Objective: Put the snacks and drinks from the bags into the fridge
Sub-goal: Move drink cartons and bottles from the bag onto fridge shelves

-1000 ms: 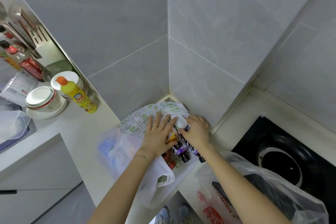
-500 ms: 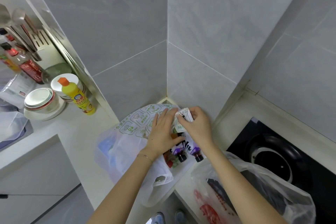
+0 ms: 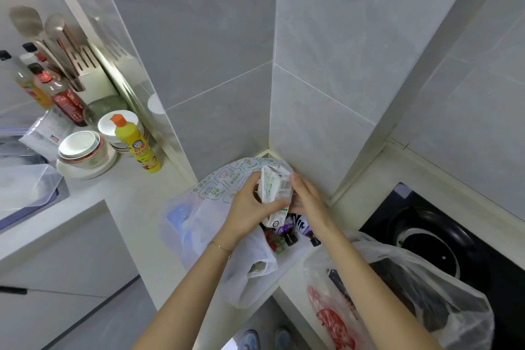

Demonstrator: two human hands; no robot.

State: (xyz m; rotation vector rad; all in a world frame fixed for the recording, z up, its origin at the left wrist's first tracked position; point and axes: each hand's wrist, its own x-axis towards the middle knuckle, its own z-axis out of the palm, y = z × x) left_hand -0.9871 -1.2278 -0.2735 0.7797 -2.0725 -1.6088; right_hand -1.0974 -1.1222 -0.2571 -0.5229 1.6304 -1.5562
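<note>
1. Holding a white carton pack (image 3: 275, 193) with both hands, just above the mouth of the white printed bag (image 3: 216, 202); the pack is wrapped in clear film, has green markings and is tilted with its top toward the wall corner.
2. Left hand (image 3: 250, 207) grips the pack's left side, thumb across the front and fingers curled round the top.
3. Right hand (image 3: 308, 202) grips the pack's right side, fingers laid along that edge; its thumb is hidden.
4. Printed bag sits on the counter (image 3: 136, 207), pushed into the tiled corner, with its mouth open.
5. Inside the bag, just below the pack: purple-capped bottles (image 3: 288, 234) and something red and green, too small to identify.
6. Second clear bag (image 3: 412, 287) with red print is at the right, beside the right forearm, lying partly over the black stove (image 3: 483, 236); its contents are dark and unclear.
7. Black wok (image 3: 426, 241) sits on the stove.
8. At the left of the counter: yellow bottle (image 3: 136, 145) with an orange cap standing upright, stacked bowls (image 3: 82, 148) just beside it, sauce bottles (image 3: 65, 96) and a knife block (image 3: 82, 65) behind.
9. Clear plastic tub (image 3: 25, 185) is at the far left edge.
10. Thin bracelet (image 3: 221, 247) is on the left wrist.
</note>
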